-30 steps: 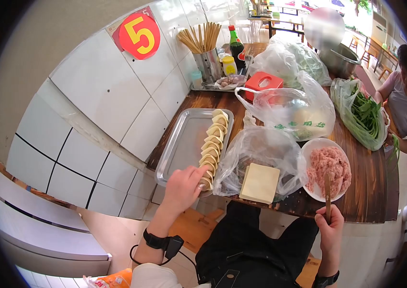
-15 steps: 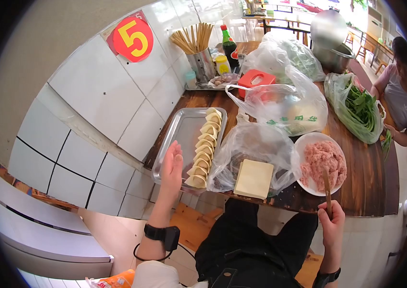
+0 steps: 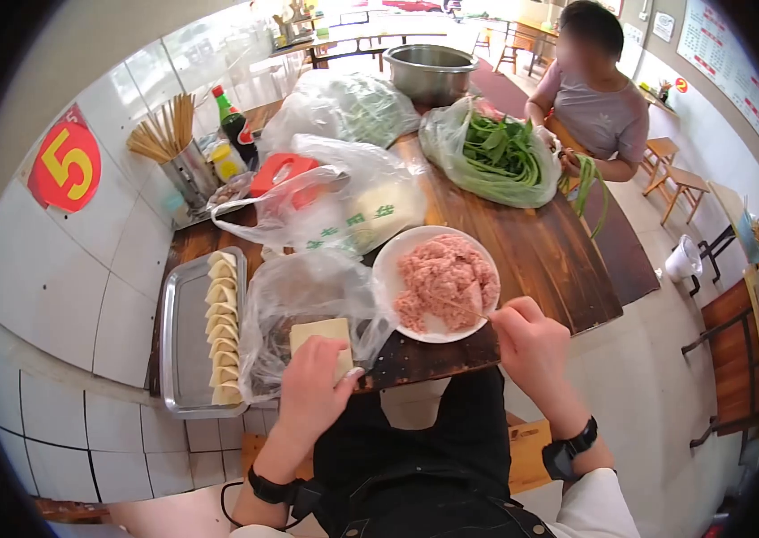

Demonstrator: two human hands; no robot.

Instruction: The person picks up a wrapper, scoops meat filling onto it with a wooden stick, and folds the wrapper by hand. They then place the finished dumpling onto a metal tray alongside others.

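Note:
My left hand (image 3: 315, 381) rests on a stack of square, pale yellow wonton wrappers (image 3: 319, 330), fingers on top and thumb apart near the edge. The stack lies on a crumpled clear plastic bag (image 3: 274, 300). My right hand (image 3: 532, 345) is closed around a thin wooden stick (image 3: 465, 309), whose far end reaches into pink minced meat (image 3: 447, 276). That meat is heaped on a round white plate (image 3: 383, 278) near the table edge. At the left, a metal tray (image 3: 184, 336) holds a row of folded wontons (image 3: 224, 336) along its right side.
Behind the plate lie a white plastic bag (image 3: 379, 202), a red box (image 3: 283, 173) and a bag of green vegetables (image 3: 500, 157). A metal pot (image 3: 431, 76) stands at the back. Chopsticks (image 3: 166, 133) and a bottle (image 3: 234, 125) stand left. Another person (image 3: 590, 108) handles greens at the right.
My left hand has moved from beside the tray onto the wrappers. The right hand has come up to the plate's edge with the stick. My view has turned to the right.

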